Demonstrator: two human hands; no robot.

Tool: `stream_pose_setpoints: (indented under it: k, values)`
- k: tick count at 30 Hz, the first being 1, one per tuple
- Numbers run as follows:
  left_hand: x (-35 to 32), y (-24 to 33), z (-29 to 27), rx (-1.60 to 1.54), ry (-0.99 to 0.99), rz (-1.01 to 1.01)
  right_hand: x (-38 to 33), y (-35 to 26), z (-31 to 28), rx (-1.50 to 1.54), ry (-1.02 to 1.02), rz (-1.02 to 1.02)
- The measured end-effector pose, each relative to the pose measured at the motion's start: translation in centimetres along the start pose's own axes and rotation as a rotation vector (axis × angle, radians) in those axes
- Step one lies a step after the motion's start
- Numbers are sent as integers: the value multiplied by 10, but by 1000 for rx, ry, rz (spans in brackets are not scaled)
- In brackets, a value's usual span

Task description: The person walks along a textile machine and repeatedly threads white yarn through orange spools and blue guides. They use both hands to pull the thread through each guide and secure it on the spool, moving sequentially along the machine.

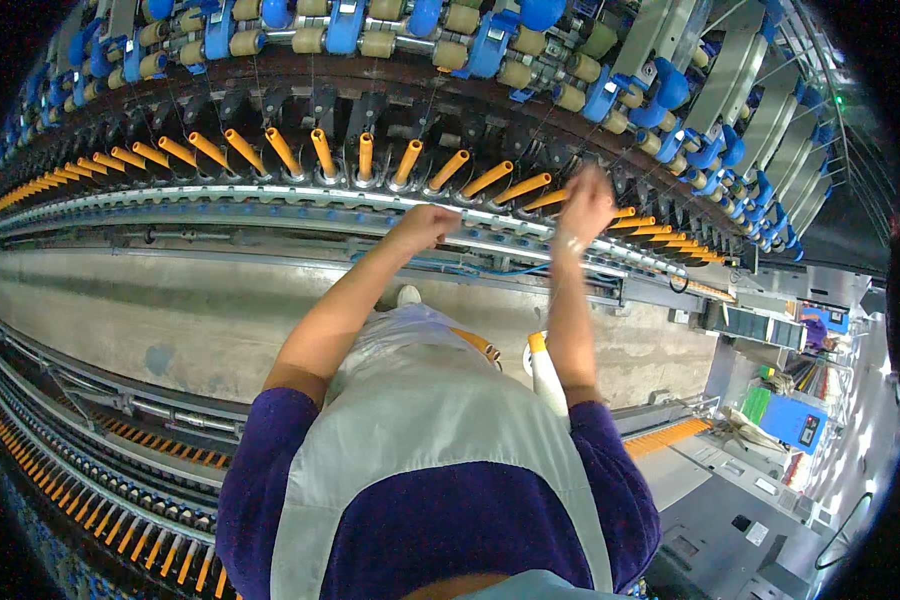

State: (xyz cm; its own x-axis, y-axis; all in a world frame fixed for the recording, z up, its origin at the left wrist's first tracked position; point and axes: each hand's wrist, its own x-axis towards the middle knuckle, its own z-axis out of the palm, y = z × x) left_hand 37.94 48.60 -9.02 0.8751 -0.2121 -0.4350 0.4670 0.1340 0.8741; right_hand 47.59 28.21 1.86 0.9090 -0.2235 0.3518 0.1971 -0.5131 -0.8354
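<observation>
My left hand is closed, its fingers curled together over the machine's pale metal rail. Whatever it may hold is hidden. Raised higher, my right hand is slightly blurred and looks closed, close to the row of spindles; I cannot make out anything in its fingers. Orange bobbin tubes stand along this row, and one tube is beside my right hand. A bobbin wound with white yarn rests against my apron near my right forearm. Several orange tubes stick out at the apron's front.
Blue-and-tan drafting rollers run above the spindles. Behind me, across the concrete floor, is another row of orange tubes. At the far right are a blue machine box and a person in purple.
</observation>
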Motion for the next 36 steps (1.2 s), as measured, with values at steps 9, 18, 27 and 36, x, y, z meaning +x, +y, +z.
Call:
stream_pose_setpoints:
  k: [9, 18, 27, 36]
  values:
    - [-89, 81, -32, -408, -297, -23, -93, 56, 47, 262, -1247, 572]
    - [-120, 78, -9, -348, -274, -22, 1, -136, -6, -68, -567, -351]
    - [-6, 184, -1, -99, -11, 248, 96, -190, 33, -799, -263, -744]
    - [-53, 150, 12, 154, -298, 515, 99, -195, 37, -457, -640, -492]
